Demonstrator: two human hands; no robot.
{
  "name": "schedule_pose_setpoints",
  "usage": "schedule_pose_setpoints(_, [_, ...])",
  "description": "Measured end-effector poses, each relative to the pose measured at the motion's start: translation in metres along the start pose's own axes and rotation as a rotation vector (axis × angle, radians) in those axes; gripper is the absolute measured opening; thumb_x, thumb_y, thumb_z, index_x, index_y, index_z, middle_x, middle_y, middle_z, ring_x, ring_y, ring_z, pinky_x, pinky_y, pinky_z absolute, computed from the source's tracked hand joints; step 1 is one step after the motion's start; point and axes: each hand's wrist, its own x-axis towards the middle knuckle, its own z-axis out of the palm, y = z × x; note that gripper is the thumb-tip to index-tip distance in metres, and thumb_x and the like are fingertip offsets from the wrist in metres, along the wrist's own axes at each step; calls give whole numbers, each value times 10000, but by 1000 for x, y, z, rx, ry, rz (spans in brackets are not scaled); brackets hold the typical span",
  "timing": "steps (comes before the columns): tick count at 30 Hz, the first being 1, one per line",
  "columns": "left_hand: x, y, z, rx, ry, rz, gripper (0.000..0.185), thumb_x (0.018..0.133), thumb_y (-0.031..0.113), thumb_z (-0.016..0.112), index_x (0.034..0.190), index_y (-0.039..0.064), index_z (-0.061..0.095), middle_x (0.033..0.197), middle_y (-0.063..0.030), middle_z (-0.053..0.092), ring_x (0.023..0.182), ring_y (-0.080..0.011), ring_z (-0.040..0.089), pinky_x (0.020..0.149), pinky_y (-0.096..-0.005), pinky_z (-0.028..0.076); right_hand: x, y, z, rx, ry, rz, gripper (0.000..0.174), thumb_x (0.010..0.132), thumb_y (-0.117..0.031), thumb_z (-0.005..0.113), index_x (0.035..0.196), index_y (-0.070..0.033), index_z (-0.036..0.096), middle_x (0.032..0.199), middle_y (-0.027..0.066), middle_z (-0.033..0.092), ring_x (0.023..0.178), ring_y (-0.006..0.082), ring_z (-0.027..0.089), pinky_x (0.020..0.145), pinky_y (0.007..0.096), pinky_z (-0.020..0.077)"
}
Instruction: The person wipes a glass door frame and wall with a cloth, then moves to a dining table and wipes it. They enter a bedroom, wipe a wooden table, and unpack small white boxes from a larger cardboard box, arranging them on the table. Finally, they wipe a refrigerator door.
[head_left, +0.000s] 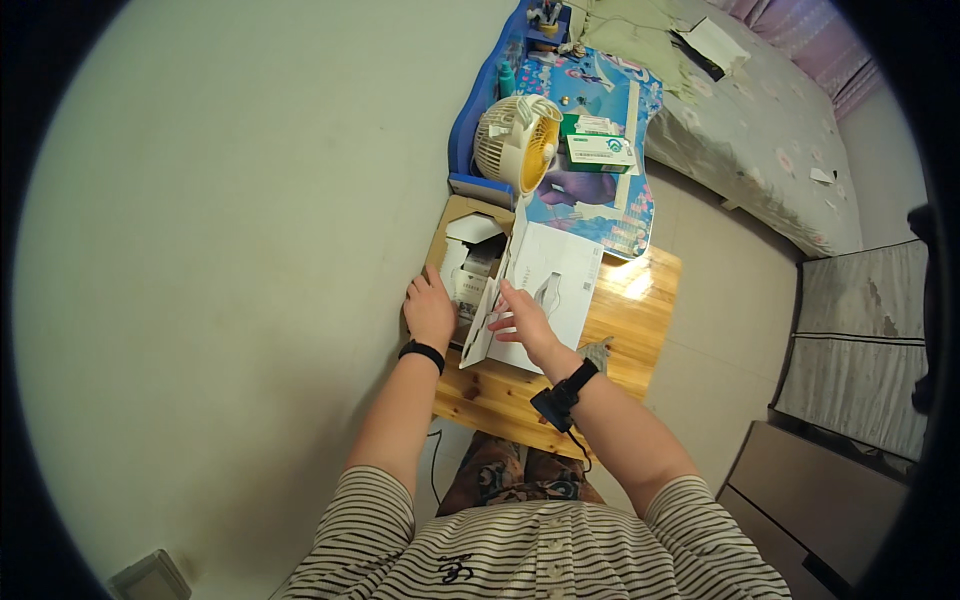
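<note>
A white cardboard box (552, 289) with a product picture and printing stands on the wooden table with its brown inside showing on the left. White packing and printed papers (470, 289) lie inside, next to a dark hollow. My left hand (430, 309) grips the left wall of the box. My right hand (523, 322) is at the raised white flap (480, 330), its fingers apart and the thumb near the flap's edge. Whether it touches the flap is hard to tell. Part of the contents is hidden in shadow.
The wooden table (645, 315) carries a grey cloth-like item (598, 351) partly behind my right wrist. Beyond is a blue desk (634, 217) with a white and yellow fan (517, 142) and green-white boxes (600, 152). A wall (262, 225) borders the left; a bed (765, 142) stands right.
</note>
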Motion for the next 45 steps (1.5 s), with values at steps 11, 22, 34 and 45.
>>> schedule_pose_setpoints(11, [-3, 12, 7, -57, 26, -25, 623, 748, 223, 776, 1230, -4, 454, 1116, -187, 533, 1087, -338, 534, 930, -446, 449, -22, 4, -23, 60, 71, -4, 711, 880, -638, 574, 1256, -48, 446, 1076, 78, 509, 886, 233, 612, 740, 369, 510])
schedule_pose_setpoints(22, [-12, -5, -50, -340, 264, 31, 457, 797, 70, 621, 1244, 44, 531, 1086, -164, 546, 1033, -358, 535, 906, -451, 454, -34, 18, -46, -369, 377, -311, 796, 853, -403, 727, 1439, -13, 354, 1239, 181, 506, 1068, 265, 581, 858, 392, 506])
schedule_pose_setpoints(34, [-76, 45, -214, -1015, 327, 89, 325, 882, 85, 629, 1204, 41, 651, 1076, -71, 620, 943, -151, 588, 782, -322, 515, -130, -60, -15, 280, -90, -440, 769, 928, -240, 658, 1517, -28, 210, 1305, 215, 559, 1077, 307, 653, 865, 371, 537])
schedule_pose_setpoints(45, [-106, 25, -90, -1309, -282, 13, 581, 896, 319, 685, 1344, -10, 517, 1331, -181, 571, 1225, -276, 545, 989, -360, 448, -121, 37, -207, 223, 619, -282, 242, 972, -95, 500, 1181, 26, 484, 917, 157, 635, 709, 281, 699, 649, 386, 581])
